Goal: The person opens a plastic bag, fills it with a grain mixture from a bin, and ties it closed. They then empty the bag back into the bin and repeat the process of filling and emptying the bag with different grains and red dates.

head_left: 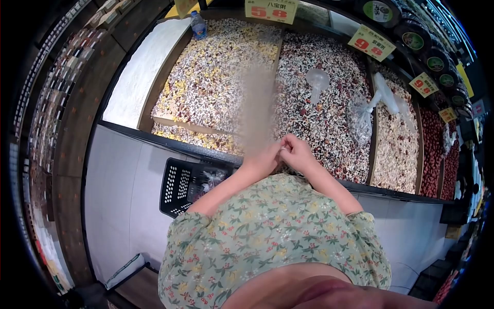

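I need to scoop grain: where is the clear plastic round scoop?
In the head view, the scoop lies right of centre on the dark-and-white grains, beyond the right hand and left of a clear plastic bag.

Consists of a wide bin (170,144), parted by boards (375,144) into white fill (141,77), pale mix (211,72), dark mix (314,123), beige grain (396,162) and red pieces (431,149). Carries a bottle (198,28) at the far-left corner of the pale mix, a clear scoop (317,80) on the dark mix, and plastic bags (360,121) toward the right.
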